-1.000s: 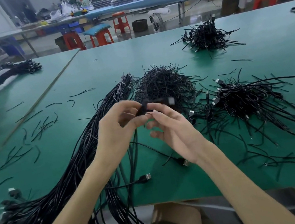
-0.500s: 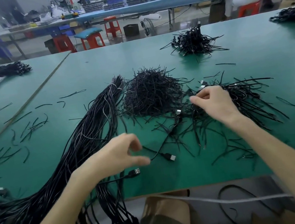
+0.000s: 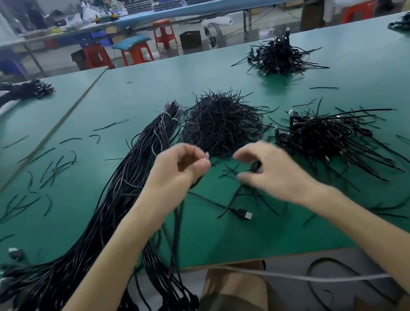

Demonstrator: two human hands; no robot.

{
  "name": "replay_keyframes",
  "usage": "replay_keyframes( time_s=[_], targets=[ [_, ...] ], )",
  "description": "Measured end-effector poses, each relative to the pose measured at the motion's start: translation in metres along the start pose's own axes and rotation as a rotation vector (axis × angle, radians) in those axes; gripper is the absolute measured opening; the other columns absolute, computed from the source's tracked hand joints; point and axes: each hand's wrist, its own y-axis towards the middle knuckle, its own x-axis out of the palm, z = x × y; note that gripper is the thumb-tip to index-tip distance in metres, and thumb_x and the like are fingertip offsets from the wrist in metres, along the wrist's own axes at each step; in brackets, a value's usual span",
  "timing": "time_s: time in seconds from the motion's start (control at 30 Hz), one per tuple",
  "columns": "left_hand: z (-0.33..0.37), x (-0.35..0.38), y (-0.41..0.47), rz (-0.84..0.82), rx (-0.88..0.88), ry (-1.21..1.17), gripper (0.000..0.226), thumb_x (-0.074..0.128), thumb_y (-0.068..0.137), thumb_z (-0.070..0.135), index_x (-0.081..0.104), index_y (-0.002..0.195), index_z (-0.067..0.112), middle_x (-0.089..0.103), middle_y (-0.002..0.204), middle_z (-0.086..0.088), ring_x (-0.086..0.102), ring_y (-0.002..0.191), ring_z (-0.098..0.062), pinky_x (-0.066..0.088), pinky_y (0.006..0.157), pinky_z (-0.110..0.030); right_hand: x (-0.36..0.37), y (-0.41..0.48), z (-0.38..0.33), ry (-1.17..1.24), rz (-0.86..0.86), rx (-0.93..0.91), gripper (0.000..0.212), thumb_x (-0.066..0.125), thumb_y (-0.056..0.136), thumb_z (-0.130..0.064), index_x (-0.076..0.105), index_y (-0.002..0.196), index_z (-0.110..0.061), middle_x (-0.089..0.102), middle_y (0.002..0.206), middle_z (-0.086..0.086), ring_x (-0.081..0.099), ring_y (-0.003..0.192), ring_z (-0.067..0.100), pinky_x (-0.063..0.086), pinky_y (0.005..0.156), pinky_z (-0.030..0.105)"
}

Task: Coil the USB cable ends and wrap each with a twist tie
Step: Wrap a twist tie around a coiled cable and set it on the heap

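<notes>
Facing red stools (image 3: 136,52), the green table (image 3: 211,72) holds a cable bundle (image 3: 123,190); left hand (image 3: 182,171) and right hand (image 3: 271,171) each pinch cable (image 3: 256,166).

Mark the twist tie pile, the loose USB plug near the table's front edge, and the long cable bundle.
twist tie pile (image 3: 220,125): head view, centre of the heap.
USB plug (image 3: 245,214): head view, middle of the plug.
cable bundle (image 3: 131,178): head view, strands midway along it.

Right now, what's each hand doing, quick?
Left hand: pinching, seemingly the USB cable that trails to the table.
Right hand: curled round a small black piece, too blurred to identify.
</notes>
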Motion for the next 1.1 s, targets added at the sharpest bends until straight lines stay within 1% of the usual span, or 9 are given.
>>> replay_keyframes(
  time_s=[0.1,0.2,0.27,0.33,0.57,0.63,0.77,0.93,1.1],
  targets=[
    [0.020,0.019,0.005,0.029,0.121,-0.138,0.012,0.065,0.096,0.000,0.065,0.094,0.012,0.063,0.075,0.013,0.055,0.071,-0.005,0.049,0.072,-0.020,0.031,-0.013,-0.036,0.541,-0.309,0.001,0.049,0.078,0.088,-0.016,0.059,0.133,-0.020,0.065,0.129,-0.005,0.061,0.117,0.010,0.052,0.102,0.040],
    [0.022,0.033,0.003,0.049,0.100,-0.205,0.010,0.063,0.097,0.002,0.065,0.094,0.012,0.062,0.074,0.010,0.056,0.069,-0.009,0.051,0.068,-0.021,0.059,-0.020,-0.050,0.758,-0.257,-0.032,0.035,0.064,0.095,0.004,0.056,0.128,-0.006,0.061,0.131,0.015,0.063,0.105,0.022,0.056,0.086,0.041],
    [0.014,0.031,0.001,0.046,0.057,-0.297,0.003,0.065,0.097,0.011,0.067,0.096,0.009,0.061,0.076,0.002,0.056,0.069,-0.014,0.051,0.068,-0.025,0.065,-0.022,-0.050,0.868,-0.222,0.015,0.037,0.060,0.098,0.003,0.052,0.133,-0.005,0.057,0.135,0.019,0.063,0.101,0.021,0.057,0.084,0.041],
    [0.005,0.026,-0.002,0.020,0.004,-0.407,0.021,0.065,0.093,0.023,0.066,0.100,0.004,0.056,0.081,-0.010,0.054,0.071,-0.019,0.048,0.071,-0.035,0.066,-0.024,-0.043,0.968,-0.239,0.065,0.039,0.056,0.101,-0.005,0.050,0.139,-0.007,0.058,0.135,0.018,0.066,0.101,0.025,0.056,0.084,0.046],
    [-0.007,0.016,-0.007,0.113,-0.053,-0.616,0.024,0.065,0.092,0.029,0.063,0.098,0.006,0.058,0.078,-0.012,0.055,0.065,-0.019,0.040,0.061,-0.031,0.082,-0.009,-0.055,0.856,-0.229,0.029,0.029,0.042,0.108,-0.013,0.060,0.110,0.010,0.064,0.092,0.011,0.062,0.082,0.021,0.051,0.064,0.037],
    [-0.004,0.009,-0.002,0.178,-0.044,-0.621,0.023,0.068,0.091,0.033,0.066,0.096,0.011,0.060,0.078,-0.008,0.059,0.071,-0.017,0.042,0.064,-0.030,0.084,-0.008,-0.057,0.748,-0.159,-0.007,0.035,0.042,0.109,-0.022,0.064,0.092,0.000,0.064,0.086,0.009,0.058,0.077,0.018,0.044,0.063,0.030],
    [-0.018,-0.003,0.008,0.198,-0.012,-0.509,0.043,0.057,0.096,0.046,0.071,0.102,0.006,0.073,0.091,-0.007,0.071,0.091,-0.022,0.057,0.086,-0.035,0.075,-0.020,-0.059,0.596,0.001,-0.131,0.040,0.046,0.106,-0.037,0.068,0.077,-0.020,0.051,0.095,-0.005,0.052,0.090,0.004,0.038,0.083,0.017],
    [-0.070,-0.025,0.007,0.304,0.205,0.238,0.040,0.042,0.111,0.028,0.069,0.083,0.031,0.073,0.081,0.012,0.068,0.077,-0.004,0.048,0.071,-0.013,0.065,-0.032,-0.082,0.677,0.000,-0.214,0.044,0.044,0.104,-0.040,0.069,0.079,-0.013,0.064,0.102,-0.001,0.059,0.108,0.017,0.047,0.094,0.041],
    [-0.114,-0.044,0.015,0.329,0.045,0.240,0.039,0.034,0.112,0.027,0.070,0.114,0.012,0.070,0.113,-0.005,0.065,0.105,-0.018,0.051,0.095,-0.041,0.083,-0.049,-0.105,0.716,-0.079,-0.180,0.037,0.049,0.106,-0.025,0.070,0.081,-0.008,0.064,0.096,-0.001,0.061,0.103,0.015,0.047,0.098,0.039]
  ],
)
